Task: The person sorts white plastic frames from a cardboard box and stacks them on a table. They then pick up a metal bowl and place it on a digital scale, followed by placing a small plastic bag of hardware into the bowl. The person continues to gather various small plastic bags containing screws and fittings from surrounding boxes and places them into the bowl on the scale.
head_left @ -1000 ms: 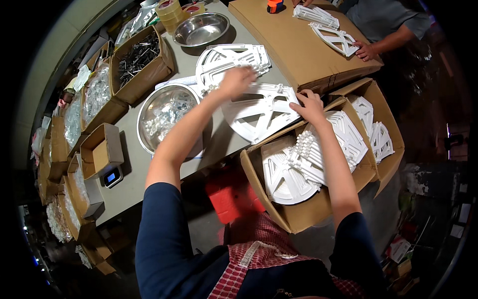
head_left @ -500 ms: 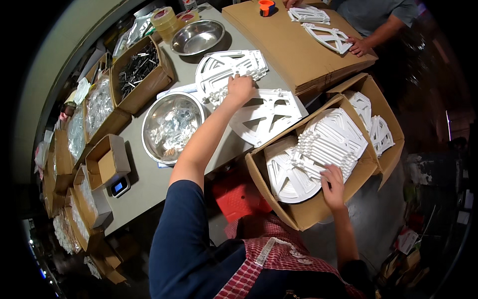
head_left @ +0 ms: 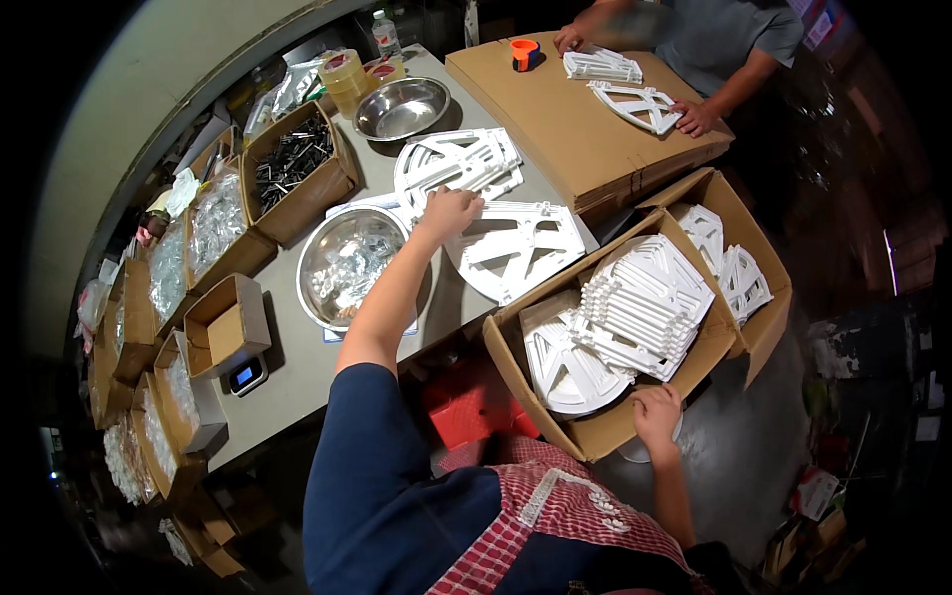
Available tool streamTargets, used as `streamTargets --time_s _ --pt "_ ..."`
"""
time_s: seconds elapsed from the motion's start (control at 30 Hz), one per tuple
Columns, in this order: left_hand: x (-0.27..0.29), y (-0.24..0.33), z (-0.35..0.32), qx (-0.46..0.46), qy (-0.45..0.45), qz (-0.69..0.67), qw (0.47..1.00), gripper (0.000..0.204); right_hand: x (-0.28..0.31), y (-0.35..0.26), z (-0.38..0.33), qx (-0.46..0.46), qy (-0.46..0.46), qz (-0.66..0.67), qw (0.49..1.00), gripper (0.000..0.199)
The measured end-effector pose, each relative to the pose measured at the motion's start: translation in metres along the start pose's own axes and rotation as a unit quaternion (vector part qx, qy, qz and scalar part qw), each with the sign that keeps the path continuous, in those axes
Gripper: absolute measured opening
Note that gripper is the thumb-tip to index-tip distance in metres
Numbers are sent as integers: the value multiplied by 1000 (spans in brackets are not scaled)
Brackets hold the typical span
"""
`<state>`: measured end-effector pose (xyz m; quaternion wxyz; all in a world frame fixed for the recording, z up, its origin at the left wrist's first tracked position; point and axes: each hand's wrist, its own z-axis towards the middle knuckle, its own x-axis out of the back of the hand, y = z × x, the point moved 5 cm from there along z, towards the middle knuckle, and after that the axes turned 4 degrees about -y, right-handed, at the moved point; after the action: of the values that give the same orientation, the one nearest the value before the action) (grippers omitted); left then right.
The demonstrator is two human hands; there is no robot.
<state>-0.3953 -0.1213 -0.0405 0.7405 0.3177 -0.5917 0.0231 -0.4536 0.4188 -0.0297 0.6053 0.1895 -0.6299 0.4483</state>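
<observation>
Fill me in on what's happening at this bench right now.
A person in a checked apron stands at a grey table sorting white plastic fan-shaped frames. Their left hand rests on a frame lying on the table, beside a steel bowl of small parts. Their right hand grips the near edge of a cardboard box packed with more frames. Across the table, a co-worker's hand touches another frame on flat cardboard.

White fan-shaped plastic frame (head_left: pixel 516 246) lies flat on grey table (head_left: pixel 297 372).
</observation>
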Motion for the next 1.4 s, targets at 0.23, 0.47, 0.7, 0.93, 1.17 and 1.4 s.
streamTargets --time_s 0.23,0.47,0.7,0.93,1.17,1.4 --pt "21 3 -9 73 -52 13 996 61 -2 -2 3 -4 25 11 1000 7" --pt "14 -30 19 115 -252 20 961 72 -8 7 -2 -31 36 18 999 7" --pt "-16 -80 54 199 -246 -49 947 67 -7 10 -4 -35 45 7 998 8" --pt "-21 -70 54 237 -319 -104 912 50 0 9 -8 -39 96 19 994 23" --pt "10 -49 42 203 -321 1 925 52 4 0 -6 -64 97 31 993 38" --pt "21 -24 31 215 -283 47 933 63 9 3 -8 -72 96 32 992 49"
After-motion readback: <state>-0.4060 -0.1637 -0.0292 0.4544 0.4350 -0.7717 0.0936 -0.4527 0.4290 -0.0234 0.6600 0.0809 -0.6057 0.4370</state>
